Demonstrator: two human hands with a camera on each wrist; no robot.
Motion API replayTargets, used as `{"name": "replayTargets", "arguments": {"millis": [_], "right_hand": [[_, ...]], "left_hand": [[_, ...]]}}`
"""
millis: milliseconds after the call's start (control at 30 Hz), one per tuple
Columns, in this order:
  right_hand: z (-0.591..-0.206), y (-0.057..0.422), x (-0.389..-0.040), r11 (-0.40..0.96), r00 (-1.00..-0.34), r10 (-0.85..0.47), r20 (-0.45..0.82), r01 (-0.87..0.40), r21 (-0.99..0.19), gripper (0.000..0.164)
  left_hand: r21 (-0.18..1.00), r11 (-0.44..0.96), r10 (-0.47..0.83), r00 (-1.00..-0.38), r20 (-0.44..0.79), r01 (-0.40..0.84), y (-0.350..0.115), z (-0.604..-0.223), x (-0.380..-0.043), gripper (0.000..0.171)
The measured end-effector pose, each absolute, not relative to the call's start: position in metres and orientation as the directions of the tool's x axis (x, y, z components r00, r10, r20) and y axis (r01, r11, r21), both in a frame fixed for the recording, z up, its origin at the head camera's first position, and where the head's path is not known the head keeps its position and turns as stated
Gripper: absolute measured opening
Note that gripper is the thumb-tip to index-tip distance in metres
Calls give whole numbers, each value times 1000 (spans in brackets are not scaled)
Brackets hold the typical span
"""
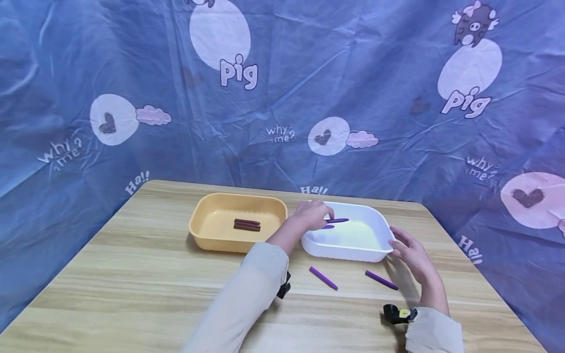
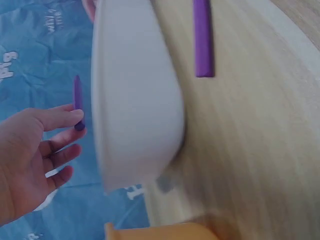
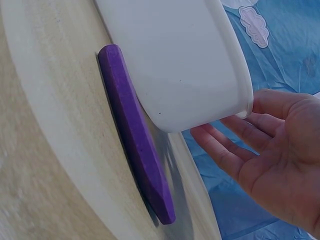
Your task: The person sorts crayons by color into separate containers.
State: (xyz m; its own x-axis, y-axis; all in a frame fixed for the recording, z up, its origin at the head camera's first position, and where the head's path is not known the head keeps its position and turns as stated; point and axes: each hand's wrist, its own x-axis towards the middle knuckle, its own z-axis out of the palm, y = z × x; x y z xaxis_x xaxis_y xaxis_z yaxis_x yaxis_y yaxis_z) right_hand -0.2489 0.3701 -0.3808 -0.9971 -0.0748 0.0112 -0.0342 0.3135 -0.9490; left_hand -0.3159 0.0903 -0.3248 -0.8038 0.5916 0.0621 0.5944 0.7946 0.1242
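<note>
My left hand reaches over the left side of the white bin. Between thumb and forefinger it pinches a purple crayon, held above the rim, while the other fingers curl loosely. Below it, another purple crayon lies inside the white bin, partly hidden by the hand. At the bin's right corner my right hand holds the rim, thumb and fingers on either side of it. Two more purple crayons lie on the table in front: one on the left, one on the right.
Left of the white bin stands a yellow-orange bin with several brown crayons on its floor. Both bins sit toward the back of the wooden table. Behind the table hangs a blue printed cloth.
</note>
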Motion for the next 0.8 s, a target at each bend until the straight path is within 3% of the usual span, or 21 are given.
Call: {"name": "replayTargets", "arguments": {"millis": [467, 800], "right_hand": [[-381, 370, -249, 320, -997, -70, 8, -30, -947, 58], [-381, 369, -248, 303, -997, -72, 18, -39, -952, 57]], "left_hand": [[27, 823, 565, -822, 70, 568, 96, -347, -328, 29], [27, 832, 553, -832, 48, 555, 99, -353, -328, 32]]}}
